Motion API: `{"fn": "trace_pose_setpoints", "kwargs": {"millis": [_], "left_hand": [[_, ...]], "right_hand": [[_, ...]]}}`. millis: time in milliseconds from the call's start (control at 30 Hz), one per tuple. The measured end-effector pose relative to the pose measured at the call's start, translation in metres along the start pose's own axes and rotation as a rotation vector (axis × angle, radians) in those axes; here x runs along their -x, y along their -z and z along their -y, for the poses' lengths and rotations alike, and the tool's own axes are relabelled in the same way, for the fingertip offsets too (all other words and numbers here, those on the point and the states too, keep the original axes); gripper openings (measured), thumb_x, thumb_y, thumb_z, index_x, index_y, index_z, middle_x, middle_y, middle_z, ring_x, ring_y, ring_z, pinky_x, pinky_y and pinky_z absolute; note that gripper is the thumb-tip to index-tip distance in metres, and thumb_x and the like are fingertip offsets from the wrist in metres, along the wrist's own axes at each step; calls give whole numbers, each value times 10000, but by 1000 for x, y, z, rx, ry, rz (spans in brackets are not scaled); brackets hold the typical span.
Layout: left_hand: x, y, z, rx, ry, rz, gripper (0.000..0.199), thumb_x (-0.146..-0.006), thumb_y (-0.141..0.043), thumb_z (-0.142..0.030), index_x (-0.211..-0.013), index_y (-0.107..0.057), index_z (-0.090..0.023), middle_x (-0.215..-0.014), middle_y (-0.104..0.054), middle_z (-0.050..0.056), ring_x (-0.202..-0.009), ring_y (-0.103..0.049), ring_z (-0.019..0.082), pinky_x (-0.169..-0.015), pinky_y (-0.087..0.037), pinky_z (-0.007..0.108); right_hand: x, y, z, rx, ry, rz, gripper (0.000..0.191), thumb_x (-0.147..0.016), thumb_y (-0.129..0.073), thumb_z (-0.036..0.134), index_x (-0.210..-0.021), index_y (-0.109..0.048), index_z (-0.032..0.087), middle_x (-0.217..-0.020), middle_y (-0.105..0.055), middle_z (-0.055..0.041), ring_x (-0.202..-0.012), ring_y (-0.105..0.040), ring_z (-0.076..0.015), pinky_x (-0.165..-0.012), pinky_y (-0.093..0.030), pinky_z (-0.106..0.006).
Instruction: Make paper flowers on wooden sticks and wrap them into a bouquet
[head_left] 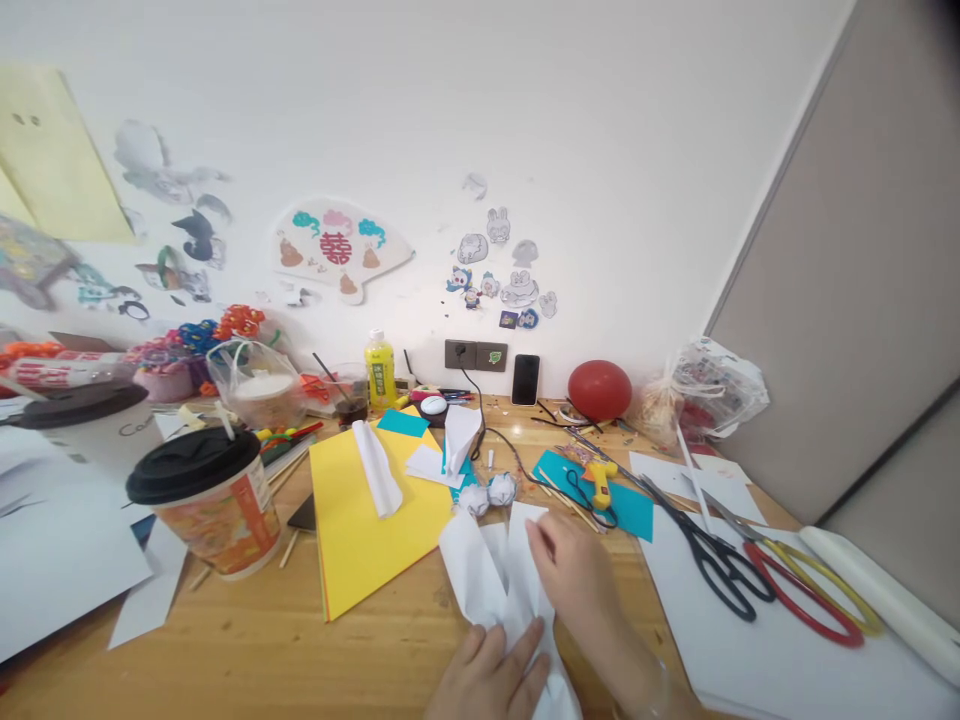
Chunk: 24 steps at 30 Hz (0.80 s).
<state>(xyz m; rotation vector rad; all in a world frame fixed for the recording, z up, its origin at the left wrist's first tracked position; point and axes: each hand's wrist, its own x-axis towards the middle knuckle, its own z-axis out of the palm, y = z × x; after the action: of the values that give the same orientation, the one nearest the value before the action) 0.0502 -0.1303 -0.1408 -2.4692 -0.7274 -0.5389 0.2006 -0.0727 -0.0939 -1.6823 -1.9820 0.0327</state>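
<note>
A creased, partly folded sheet of white paper [469, 570] is on the wooden table in front of me. My left hand [491, 675] lies on its near part, fingers spread and pressing down. Curled at the right edge of the sheet, my right hand [577, 570] pinches the paper between thumb and fingers. Just beyond the sheet sit two crumpled paper balls [502, 489]. A stack of yellow paper [360, 570] with a curled white piece [377, 470] on it lies to the left. The lower part of the sheet is partly hidden by my hands.
Black scissors [720, 570] and red-and-yellow-handled scissors [806, 595] lie at right on white sheets. A yellow hot glue gun [601, 482] rests on blue paper. Lidded cups [206, 510] stand left. Along the wall are a bottle [380, 372], phone [526, 380] and red balloon [600, 391].
</note>
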Motion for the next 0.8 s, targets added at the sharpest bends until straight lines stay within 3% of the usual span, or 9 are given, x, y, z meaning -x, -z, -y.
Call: {"fn": "trace_pose_setpoints", "kwargs": {"millis": [67, 133, 267, 367, 433, 533, 600, 700, 800], "left_hand": [[1, -2, -1, -8, 2, 16, 255, -882, -431, -210, -1067, -607, -206, -1174, -636, 8, -741, -519, 191, -684, -404, 279], [1, -5, -3, -22, -6, 41, 259, -881, -432, -199, -1067, -612, -193, -1166, -641, 21, -713, -528, 188, -639, -417, 265], [2, -11, -6, -27, -8, 42, 279, -869, -440, -171, -1092, -608, -170, -1152, -646, 25, -679, -570, 191, -580, -459, 253], [5, -7, -6, 108, 60, -7, 293, -861, -461, -210, -1112, -601, -152, -1159, -638, 73, -689, -610, 197, -624, -507, 271], [8, -3, -5, 337, 213, -28, 289, -864, -457, -262, -1090, -613, -172, -1167, -632, 100, -778, -639, 203, -706, -522, 279], [14, 2, -5, 757, 707, -56, 287, -893, -363, -250, -923, -646, -207, -1071, -680, 83, -906, -640, 181, -776, -513, 255], [19, 0, -4, 899, 1001, -123, 272, -876, -374, -257, -787, -625, -204, -948, -692, 78, -871, -645, 183, -758, -517, 265], [24, -6, -5, 816, 1169, -228, 142, -771, -525, -322, -773, -594, -198, -814, -647, 72, -780, -633, 215, -709, -519, 314], [23, -3, -6, 665, 1195, -127, 165, -741, -548, -355, -739, -586, -195, -737, -612, 63, -719, -606, 220, -671, -494, 318]], "right_hand": [[21, 4, -15, -71, -192, 197, 337, -844, -464, 289, -529, -526, 189, -533, -576, -24, -498, -506, -141, -478, -245, -249], [41, 0, -25, -158, -259, 298, 266, -782, -522, 271, -528, -542, 194, -547, -597, -21, -504, -512, -146, -473, -239, -245], [59, -13, -24, -206, -345, 273, 175, -744, -539, 236, -574, -559, 196, -628, -627, -31, -599, -553, -175, -523, -285, -245], [59, -17, -15, -217, -359, 248, 166, -758, -529, 252, -606, -569, 196, -666, -635, -40, -643, -564, -192, -551, -299, -257], [58, -17, -10, -210, -360, 247, 121, -739, -558, 259, -639, -576, 195, -687, -636, -41, -654, -563, -196, -560, -301, -263], [57, -15, -8, -194, -372, 277, 82, -700, -603, 258, -659, -579, 191, -700, -636, -38, -654, -562, -198, -562, -298, -268], [56, -13, -7, -193, -383, 304, 84, -695, -611, 261, -661, -583, 189, -713, -640, -38, -664, -567, -201, -564, -298, -270], [54, -9, -3, -186, -395, 338, 75, -698, -612, 257, -673, -596, 188, -728, -649, -40, -682, -577, -206, -568, -298, -273], [53, -7, 2, -178, -393, 339, 69, -711, -607, 254, -701, -607, 185, -761, -657, -42, -719, -588, -210, -590, -309, -276]]}}
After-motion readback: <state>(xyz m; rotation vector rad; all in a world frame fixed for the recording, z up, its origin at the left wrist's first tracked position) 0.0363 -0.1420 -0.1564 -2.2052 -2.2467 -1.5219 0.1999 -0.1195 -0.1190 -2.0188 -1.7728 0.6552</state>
